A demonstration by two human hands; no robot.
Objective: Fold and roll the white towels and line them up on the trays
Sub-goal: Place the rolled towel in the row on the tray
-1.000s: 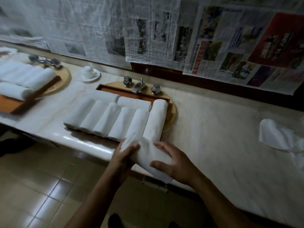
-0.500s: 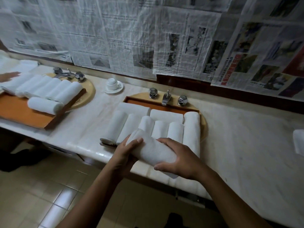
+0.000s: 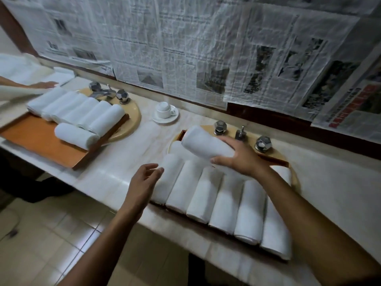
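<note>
The right hand (image 3: 237, 156) grips a rolled towel (image 3: 203, 144) above the tray's (image 3: 276, 158) towel row (image 3: 216, 199); the left hand (image 3: 144, 181) hovers with fingers relaxed.

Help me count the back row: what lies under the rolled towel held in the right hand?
Under the held towel, gripped by the right hand, part of one crosswise rolled towel shows on the tray, behind the front row. Anything further right is hidden by the hand.

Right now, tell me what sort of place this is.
Probably a hotel or spa washroom: a stone counter with inset basins and taps, wooden trays of rolled white towels laid over them, newspaper covering the wall.
</note>
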